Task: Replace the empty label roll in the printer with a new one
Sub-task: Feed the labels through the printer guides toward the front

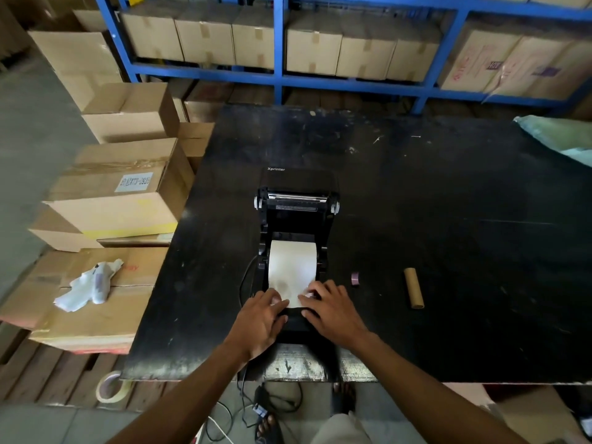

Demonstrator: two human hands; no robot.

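Note:
A black label printer (296, 205) stands on the black table (448, 219) with its lid swung up and back. A white label roll (292, 267) sits in its bay, and its paper runs toward me over the front. My left hand (261, 318) and my right hand (330, 307) both rest on the printer's front edge, fingertips pressing the paper's leading end flat. The empty brown cardboard core (414, 287) lies on the table to the right of the printer.
A small pink tape roll (355, 278) lies between printer and core. Cardboard boxes (118, 200) are stacked left of the table, one with a crumpled white wrapper (89, 285). Blue shelving (278, 75) with boxes stands behind. Cables (256, 408) and a tape roll (112, 387) lie on the floor.

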